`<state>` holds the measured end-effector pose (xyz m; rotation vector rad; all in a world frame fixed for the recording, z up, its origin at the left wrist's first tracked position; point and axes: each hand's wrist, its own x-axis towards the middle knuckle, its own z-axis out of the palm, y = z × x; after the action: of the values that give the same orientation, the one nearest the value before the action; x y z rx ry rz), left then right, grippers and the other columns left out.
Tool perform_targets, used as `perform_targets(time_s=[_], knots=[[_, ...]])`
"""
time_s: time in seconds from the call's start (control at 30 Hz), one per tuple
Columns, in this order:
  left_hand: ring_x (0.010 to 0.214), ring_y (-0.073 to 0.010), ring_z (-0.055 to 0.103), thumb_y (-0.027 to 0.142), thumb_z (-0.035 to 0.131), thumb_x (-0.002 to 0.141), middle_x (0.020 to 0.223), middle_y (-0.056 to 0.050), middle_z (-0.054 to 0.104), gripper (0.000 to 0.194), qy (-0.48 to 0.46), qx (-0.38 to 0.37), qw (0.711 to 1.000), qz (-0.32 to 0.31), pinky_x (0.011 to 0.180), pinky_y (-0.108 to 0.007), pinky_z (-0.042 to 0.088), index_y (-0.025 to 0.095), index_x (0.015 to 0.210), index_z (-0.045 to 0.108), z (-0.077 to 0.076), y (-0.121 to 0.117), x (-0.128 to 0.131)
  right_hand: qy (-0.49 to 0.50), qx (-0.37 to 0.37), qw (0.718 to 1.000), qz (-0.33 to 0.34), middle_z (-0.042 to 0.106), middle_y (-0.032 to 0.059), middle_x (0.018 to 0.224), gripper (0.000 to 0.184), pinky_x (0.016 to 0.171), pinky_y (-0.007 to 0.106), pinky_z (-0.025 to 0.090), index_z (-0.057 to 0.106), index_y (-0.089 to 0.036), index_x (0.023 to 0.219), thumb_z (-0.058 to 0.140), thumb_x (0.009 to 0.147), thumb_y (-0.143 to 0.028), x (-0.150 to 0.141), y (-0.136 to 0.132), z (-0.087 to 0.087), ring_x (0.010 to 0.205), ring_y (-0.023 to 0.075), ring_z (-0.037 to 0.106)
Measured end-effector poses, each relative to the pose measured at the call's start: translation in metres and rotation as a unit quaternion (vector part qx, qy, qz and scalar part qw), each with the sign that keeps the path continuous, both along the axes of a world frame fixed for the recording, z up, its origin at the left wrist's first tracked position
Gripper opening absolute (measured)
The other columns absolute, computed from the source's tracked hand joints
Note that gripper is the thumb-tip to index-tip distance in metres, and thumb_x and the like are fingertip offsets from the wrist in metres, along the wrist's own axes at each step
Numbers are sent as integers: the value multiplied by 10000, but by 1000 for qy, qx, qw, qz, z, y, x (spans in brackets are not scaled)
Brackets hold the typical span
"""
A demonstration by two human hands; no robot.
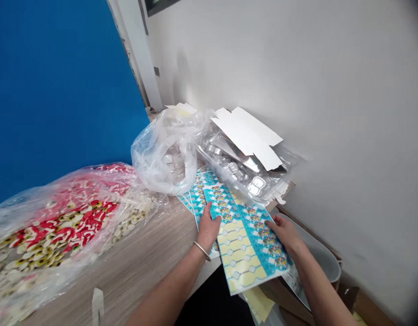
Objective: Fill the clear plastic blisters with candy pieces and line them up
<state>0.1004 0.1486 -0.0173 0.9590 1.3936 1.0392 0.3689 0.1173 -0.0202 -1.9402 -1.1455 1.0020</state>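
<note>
A sticker sheet [241, 258] with teal printed strips, small colourful figures and pale yellow backing areas is held in front of me, its near end over the table edge. My left hand [209, 230], with a bangle on the wrist, grips its left edge. My right hand [286, 233] holds the right edge, thumb and fingers close together. The undersides of both grips are hidden. Beneath and behind lie more teal printed sheets [197, 194], partly covered by the held one. Yellow paper [259, 302] shows below the sheet's near end.
A clear bag of red, white and olive pieces [83, 222] covers the left of the wooden table [137, 258]. Behind the sheets are a crumpled clear plastic bag [154, 149], clear plastic trays [234, 172] and white card [246, 133]. A grey bin [327, 260] stands at right, by the wall.
</note>
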Motion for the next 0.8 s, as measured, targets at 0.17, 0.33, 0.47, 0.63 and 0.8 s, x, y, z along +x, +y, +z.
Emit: perform_targets(time_s=[0.17,0.33,0.47,0.63,0.8], knots=[[1119,-303,635,202,720,730,1126,-126,734,663,166,22,984,-61,1009,-380,428,138,1372,566,12,16,-15,-109,22,994,-2,728,69,743,244,666,330,489,670,-185,772,599,676,-398,-2,45,6,750,258,672],[872,-279,685,334,663,827,823,-63,740,577,260,59,959,-94,854,-345,455,199,1381,575,30,-9,-46,-238,17,971,18,731,153,896,502,731,419,482,702,-135,1012,576,746,-541,4,21,17,823,332,674],[863,-254,671,320,521,924,935,-85,740,383,372,120,914,-109,833,-346,452,205,1266,651,36,-43,-94,-458,98,884,17,698,219,1069,580,830,546,465,671,-148,1149,426,879,-600,-15,-29,34,961,414,646],[821,-250,664,296,541,909,870,-81,727,291,383,114,914,-69,814,-353,457,191,1127,704,37,-73,-140,-303,281,887,209,699,141,1054,319,902,414,496,650,-190,1042,467,977,-443,-139,-43,48,988,287,650],[768,-237,659,314,559,908,829,-62,726,260,325,107,938,-59,755,-334,457,231,1095,718,39,-109,-155,-339,224,862,302,660,139,1099,248,861,376,471,610,-172,1139,559,958,-334,-280,14,45,1025,283,626]])
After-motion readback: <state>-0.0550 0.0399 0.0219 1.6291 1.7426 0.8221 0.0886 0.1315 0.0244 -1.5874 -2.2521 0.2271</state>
